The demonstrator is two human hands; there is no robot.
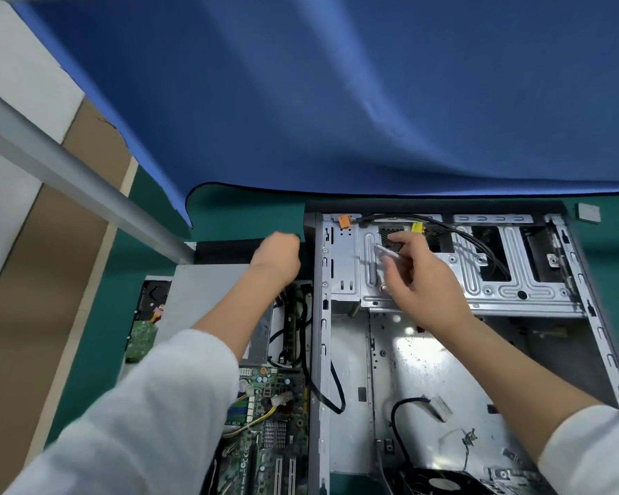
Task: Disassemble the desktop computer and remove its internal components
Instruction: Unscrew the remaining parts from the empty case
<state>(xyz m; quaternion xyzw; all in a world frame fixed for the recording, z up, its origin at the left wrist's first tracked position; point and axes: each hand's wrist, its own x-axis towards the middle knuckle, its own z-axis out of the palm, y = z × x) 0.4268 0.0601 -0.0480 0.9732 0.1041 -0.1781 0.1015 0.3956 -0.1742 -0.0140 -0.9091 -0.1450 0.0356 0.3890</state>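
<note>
Head view: The computer case (454,337) lies open on its side on the green desk (229,216), right of centre, with its metal floor bare. The drive cage (479,266) occupies the far end of the case. The right hand (420,276) is over the cage, fingers curled around a thin silver tool (386,251). The left hand (277,257) is closed in a fist just left of the case's far corner; whether it holds anything cannot be determined. The motherboard (268,430) lies on the desk, near left, beside the case. A fan (440,482) sits at the case's near edge.
</note>
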